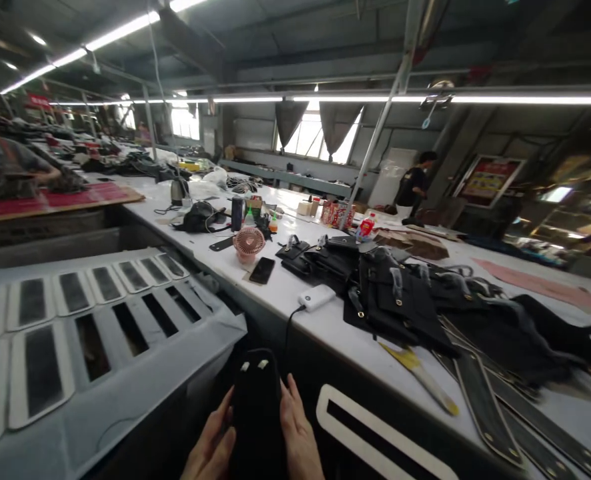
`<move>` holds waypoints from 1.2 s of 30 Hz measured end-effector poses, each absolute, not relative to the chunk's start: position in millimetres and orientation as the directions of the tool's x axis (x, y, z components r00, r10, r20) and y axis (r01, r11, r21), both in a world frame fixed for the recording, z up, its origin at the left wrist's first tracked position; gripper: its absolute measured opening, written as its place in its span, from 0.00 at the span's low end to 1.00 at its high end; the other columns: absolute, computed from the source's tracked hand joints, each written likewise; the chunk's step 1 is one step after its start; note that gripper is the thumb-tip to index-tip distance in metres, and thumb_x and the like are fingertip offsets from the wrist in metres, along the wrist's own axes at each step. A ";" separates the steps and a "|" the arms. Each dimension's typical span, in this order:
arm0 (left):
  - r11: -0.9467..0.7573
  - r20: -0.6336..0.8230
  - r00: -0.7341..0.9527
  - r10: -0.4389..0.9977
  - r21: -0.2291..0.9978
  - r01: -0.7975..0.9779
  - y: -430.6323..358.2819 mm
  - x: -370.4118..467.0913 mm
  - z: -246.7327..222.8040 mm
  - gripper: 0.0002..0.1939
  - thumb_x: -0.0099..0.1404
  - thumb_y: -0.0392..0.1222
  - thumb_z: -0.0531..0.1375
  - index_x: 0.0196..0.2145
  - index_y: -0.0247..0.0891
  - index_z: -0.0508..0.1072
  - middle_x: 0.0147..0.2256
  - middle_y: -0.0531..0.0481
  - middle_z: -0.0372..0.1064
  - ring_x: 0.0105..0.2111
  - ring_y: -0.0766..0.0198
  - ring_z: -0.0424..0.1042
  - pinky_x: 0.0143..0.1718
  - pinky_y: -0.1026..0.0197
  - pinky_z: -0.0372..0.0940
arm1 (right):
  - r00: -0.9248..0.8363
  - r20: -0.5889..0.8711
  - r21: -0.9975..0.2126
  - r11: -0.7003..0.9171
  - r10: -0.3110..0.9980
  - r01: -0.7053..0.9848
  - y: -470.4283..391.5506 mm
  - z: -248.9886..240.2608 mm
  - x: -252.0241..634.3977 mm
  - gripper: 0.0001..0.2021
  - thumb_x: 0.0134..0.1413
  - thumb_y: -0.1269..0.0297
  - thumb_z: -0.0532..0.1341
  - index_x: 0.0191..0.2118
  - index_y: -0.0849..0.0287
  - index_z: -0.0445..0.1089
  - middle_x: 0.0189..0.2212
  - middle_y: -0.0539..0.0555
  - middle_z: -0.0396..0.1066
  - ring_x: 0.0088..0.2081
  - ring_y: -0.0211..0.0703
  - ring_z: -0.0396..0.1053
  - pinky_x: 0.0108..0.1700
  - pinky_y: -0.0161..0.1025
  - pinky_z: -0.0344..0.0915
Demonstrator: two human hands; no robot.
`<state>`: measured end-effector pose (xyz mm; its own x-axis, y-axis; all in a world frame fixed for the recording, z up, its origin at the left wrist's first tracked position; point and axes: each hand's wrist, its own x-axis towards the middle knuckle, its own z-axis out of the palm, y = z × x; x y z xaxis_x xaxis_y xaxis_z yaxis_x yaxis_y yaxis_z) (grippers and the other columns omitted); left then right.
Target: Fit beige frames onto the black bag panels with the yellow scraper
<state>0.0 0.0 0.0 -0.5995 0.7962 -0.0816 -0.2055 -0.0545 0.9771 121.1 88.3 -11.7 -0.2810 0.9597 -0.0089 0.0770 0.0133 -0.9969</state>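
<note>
Left hand and right hand are holding a black, round-cornered flat piece before the white tabletop.
Fingers are pressing its sides, so a weak grip could cause slipping; a thin black cable is hanging nearby, and snagging could pull the white plastic box down.

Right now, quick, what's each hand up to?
Left hand: closed, holding the black piece by its left edge.
Right hand: holding the same piece along its right edge.

Head-worn view, forward and down
</note>
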 end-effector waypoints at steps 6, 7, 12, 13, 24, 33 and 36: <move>-0.065 -0.057 -0.564 0.824 0.979 -0.193 -6.4 19.3 -15.3 0.28 0.63 0.56 0.59 0.58 0.45 0.66 0.55 0.47 0.68 0.56 0.51 0.66 0.56 0.55 0.63 | -0.176 0.147 -0.980 0.167 0.973 0.104 51.1 1.0 130.3 0.29 0.59 0.49 0.55 0.61 0.58 0.61 0.56 0.55 0.66 0.58 0.51 0.64 0.57 0.44 0.64; -0.067 -0.003 -0.556 0.831 0.992 -0.106 -6.7 18.5 -13.1 0.27 0.63 0.55 0.59 0.58 0.45 0.67 0.54 0.47 0.68 0.55 0.52 0.66 0.55 0.56 0.64 | -0.173 0.174 -0.973 0.196 0.970 0.121 49.4 5.4 130.2 0.28 0.60 0.50 0.54 0.62 0.60 0.59 0.56 0.56 0.66 0.57 0.51 0.64 0.57 0.43 0.64; -0.073 0.184 -0.519 0.835 0.971 0.227 -1.8 11.8 20.8 0.24 0.64 0.52 0.58 0.56 0.44 0.70 0.47 0.46 0.69 0.47 0.54 0.71 0.45 0.63 0.69 | -0.193 0.238 -0.950 0.269 0.952 0.160 52.7 37.0 129.9 0.26 0.62 0.52 0.51 0.59 0.63 0.64 0.51 0.59 0.72 0.52 0.51 0.70 0.50 0.40 0.69; -0.072 0.200 -0.512 0.835 0.963 0.259 -0.3 11.3 28.7 0.23 0.64 0.52 0.58 0.55 0.43 0.71 0.45 0.46 0.69 0.45 0.55 0.72 0.44 0.64 0.69 | -0.204 0.239 -0.949 0.273 0.949 0.155 53.6 43.7 130.0 0.25 0.62 0.52 0.51 0.57 0.62 0.66 0.48 0.59 0.74 0.50 0.51 0.72 0.47 0.39 0.70; -0.082 0.219 -0.514 0.830 0.957 0.277 -1.4 24.4 43.5 0.17 0.63 0.52 0.59 0.42 0.41 0.80 0.34 0.48 0.71 0.33 0.59 0.73 0.33 0.67 0.69 | -0.112 0.140 -0.982 0.153 0.984 0.109 44.3 37.6 133.4 0.21 0.62 0.46 0.50 0.26 0.56 0.65 0.18 0.51 0.66 0.19 0.39 0.62 0.24 0.34 0.60; -0.015 0.106 -0.593 0.798 0.988 0.155 -6.0 34.7 31.7 0.19 0.64 0.54 0.58 0.45 0.40 0.78 0.38 0.48 0.72 0.37 0.59 0.72 0.36 0.66 0.67 | -0.155 0.018 -0.998 0.027 0.988 0.058 42.7 23.6 142.5 0.24 0.60 0.43 0.50 0.25 0.57 0.66 0.20 0.51 0.66 0.22 0.39 0.64 0.24 0.33 0.61; -0.036 0.114 -0.644 0.757 0.990 0.133 -10.1 35.8 22.7 0.20 0.63 0.54 0.58 0.49 0.43 0.76 0.44 0.48 0.71 0.45 0.57 0.70 0.44 0.64 0.67 | -0.153 -0.016 -1.000 -0.013 0.988 0.018 42.2 22.1 144.1 0.24 0.59 0.43 0.52 0.31 0.58 0.72 0.26 0.55 0.74 0.29 0.45 0.71 0.31 0.35 0.68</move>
